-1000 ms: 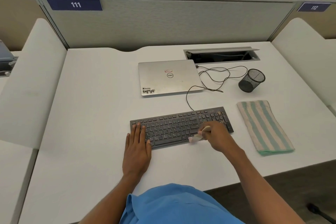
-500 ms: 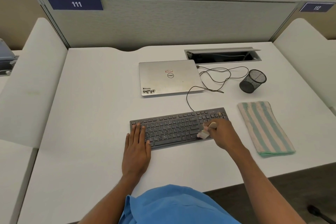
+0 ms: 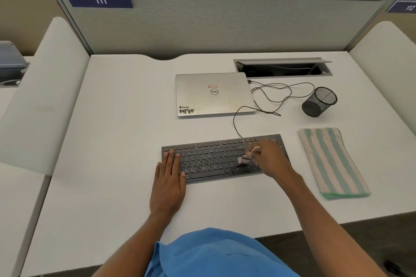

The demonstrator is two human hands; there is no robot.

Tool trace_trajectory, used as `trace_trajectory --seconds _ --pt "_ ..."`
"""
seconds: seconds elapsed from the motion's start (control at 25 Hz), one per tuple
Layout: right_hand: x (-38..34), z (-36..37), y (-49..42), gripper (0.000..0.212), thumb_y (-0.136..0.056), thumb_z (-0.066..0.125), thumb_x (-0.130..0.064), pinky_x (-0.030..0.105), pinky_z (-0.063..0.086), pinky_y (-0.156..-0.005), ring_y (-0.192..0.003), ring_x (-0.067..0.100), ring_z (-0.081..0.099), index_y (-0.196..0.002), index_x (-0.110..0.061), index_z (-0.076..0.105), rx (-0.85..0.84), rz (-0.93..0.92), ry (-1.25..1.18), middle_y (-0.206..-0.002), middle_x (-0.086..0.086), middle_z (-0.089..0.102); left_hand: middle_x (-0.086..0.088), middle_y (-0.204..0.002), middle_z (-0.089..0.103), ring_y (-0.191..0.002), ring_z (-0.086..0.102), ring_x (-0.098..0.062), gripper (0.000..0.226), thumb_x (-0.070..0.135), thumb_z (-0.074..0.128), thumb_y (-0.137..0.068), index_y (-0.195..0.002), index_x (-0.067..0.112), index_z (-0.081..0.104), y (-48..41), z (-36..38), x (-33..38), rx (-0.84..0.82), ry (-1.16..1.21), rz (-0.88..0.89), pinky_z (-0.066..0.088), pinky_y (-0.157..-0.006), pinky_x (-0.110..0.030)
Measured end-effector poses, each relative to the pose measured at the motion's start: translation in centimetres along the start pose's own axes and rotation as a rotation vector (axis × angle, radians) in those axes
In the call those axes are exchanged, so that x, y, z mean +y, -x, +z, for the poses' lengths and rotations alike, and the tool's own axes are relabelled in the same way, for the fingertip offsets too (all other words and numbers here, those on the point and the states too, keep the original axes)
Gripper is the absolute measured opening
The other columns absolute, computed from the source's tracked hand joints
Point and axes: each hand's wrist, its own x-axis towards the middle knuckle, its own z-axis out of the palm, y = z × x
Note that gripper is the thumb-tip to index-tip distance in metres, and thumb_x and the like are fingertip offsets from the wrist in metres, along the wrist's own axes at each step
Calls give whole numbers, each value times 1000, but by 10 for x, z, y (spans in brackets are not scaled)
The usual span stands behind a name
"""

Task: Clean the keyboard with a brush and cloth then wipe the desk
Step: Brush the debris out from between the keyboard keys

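The curled fingers of the right hand [image 3: 271, 159] pinch a small brush [image 3: 246, 158], its soft bristles on the flat black keyboard [image 3: 209, 161]. The left hand [image 3: 167, 184] lies flat, fingers together, on the keyboard's left end. A folded striped cloth [image 3: 331, 162] rests to the right on the smooth white desk [image 3: 112, 164].

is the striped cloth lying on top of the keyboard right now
No, the striped cloth lies flat on the desk to the right of the keyboard, apart from it.
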Motion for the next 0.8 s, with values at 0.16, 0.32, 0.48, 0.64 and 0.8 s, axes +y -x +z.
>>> trace_trajectory --seconds 0.16,0.32,0.48,0.64,0.8 --pt "-2 -13 -2 17 -99 55 -7 3 40 -51 -66 2 63 -101 2 70 53 56 -119 -85 5 64 -1 -177 15 -164 4 -16 62 32 29 -109 -168 14 24 0 1 1 -3 -18 5 17 -131 -48" --pt "-36 -4 -19 17 -98 60 -9 12 46 -57 -72 3 68 -90 -3 75 -20 -59 -82 -83 3 70 -2 -176 17 -164 5 -17 62 33 29 -108 -167 12 26 -1 -1 2 4 -21 4 17 -131 -48" --pt "-38 -6 -32 19 -97 55 4 6 37 -46 -62 10 56 -99 13 72 -125 -58 35 -95 26 70 -2 -176 18 -164 7 -17 62 33 29 -108 -167 12 27 -1 -1 3 -1 -19 0 18 -131 -48" --pt "-12 -30 -32 18 -98 54 -9 9 37 -55 -72 13 54 -94 -7 71 -44 -2 75 -96 12 70 -2 -176 18 -164 6 -17 62 33 30 -108 -167 12 27 -1 -2 3 -10 -28 -4 17 -131 -47" --pt "-20 -30 -51 17 -98 57 -17 21 40 -62 -80 16 61 -90 -18 72 -12 -37 55 -88 1 67 -3 -176 19 -164 6 -17 62 33 31 -108 -166 11 28 -2 -3 4 -13 -30 -3 15 -131 -45"
